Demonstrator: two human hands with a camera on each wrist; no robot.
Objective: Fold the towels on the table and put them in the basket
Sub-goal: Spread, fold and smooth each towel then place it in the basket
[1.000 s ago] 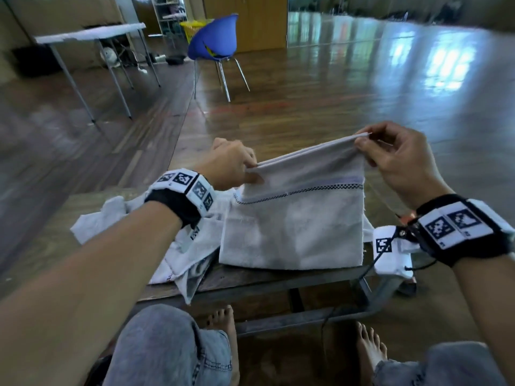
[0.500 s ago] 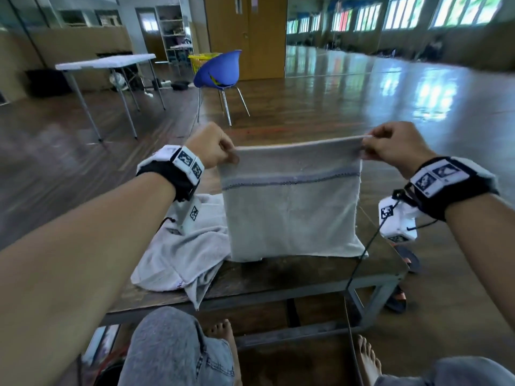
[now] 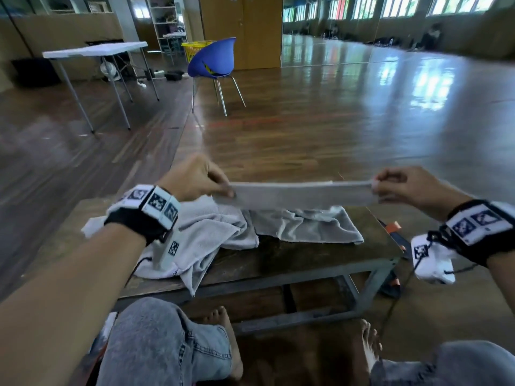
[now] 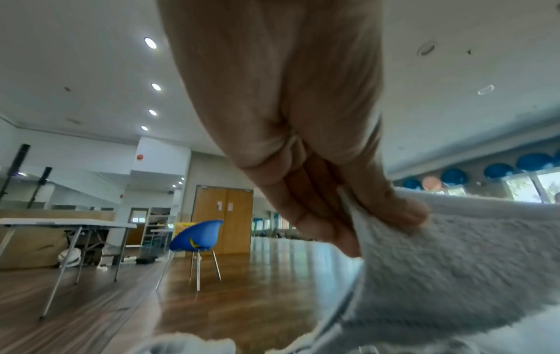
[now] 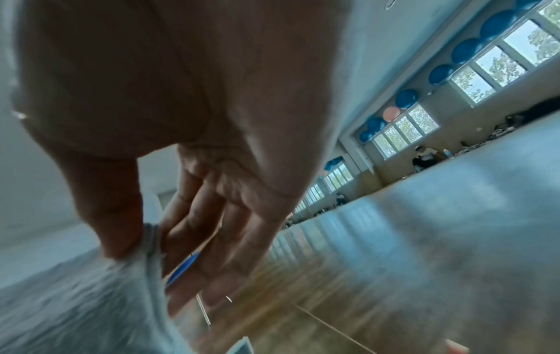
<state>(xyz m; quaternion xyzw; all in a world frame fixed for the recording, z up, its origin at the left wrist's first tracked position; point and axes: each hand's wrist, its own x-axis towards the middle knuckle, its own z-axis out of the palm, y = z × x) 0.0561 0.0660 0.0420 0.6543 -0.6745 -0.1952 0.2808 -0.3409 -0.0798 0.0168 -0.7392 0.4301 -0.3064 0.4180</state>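
Glossy wooden floor; blue chair and white folding table far left; windows far right.

No legible text, labels or numbers anywhere.

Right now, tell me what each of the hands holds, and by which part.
Both hold one grey towel: left hand pinches its left end, right hand its right end, stretched above the table.
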